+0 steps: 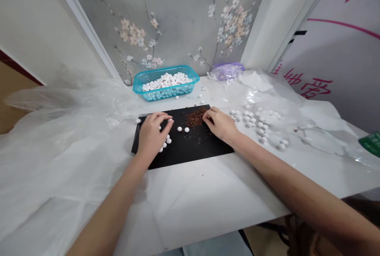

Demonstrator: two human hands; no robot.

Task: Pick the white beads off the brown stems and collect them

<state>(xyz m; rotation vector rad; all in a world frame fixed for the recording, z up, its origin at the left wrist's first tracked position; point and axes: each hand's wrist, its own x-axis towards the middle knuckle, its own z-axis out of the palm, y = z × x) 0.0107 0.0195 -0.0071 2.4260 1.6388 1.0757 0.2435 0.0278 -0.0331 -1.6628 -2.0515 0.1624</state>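
Note:
My left hand (153, 134) is over the left side of a black mat (190, 153). Its thumb and fingertips close around a small white ball (170, 120). More white balls (168, 141) lie on the mat beside that hand, some partly hidden by it. Two white balls (183, 129) sit between my hands, in the middle of the mat. At the right edge of a heap of small reddish-brown bits (196, 117), my right hand (220, 124) has its thumb and fingers pinched together. What they hold, if anything, is too small to tell.
Behind the mat stands a blue plastic basket (166, 96) full of white balls. Loose white balls (252, 120) are scattered on the right over clear plastic. Crumpled plastic sheeting (74, 137) covers the table's left side. A purple item (227, 71) lies at the back near the wall.

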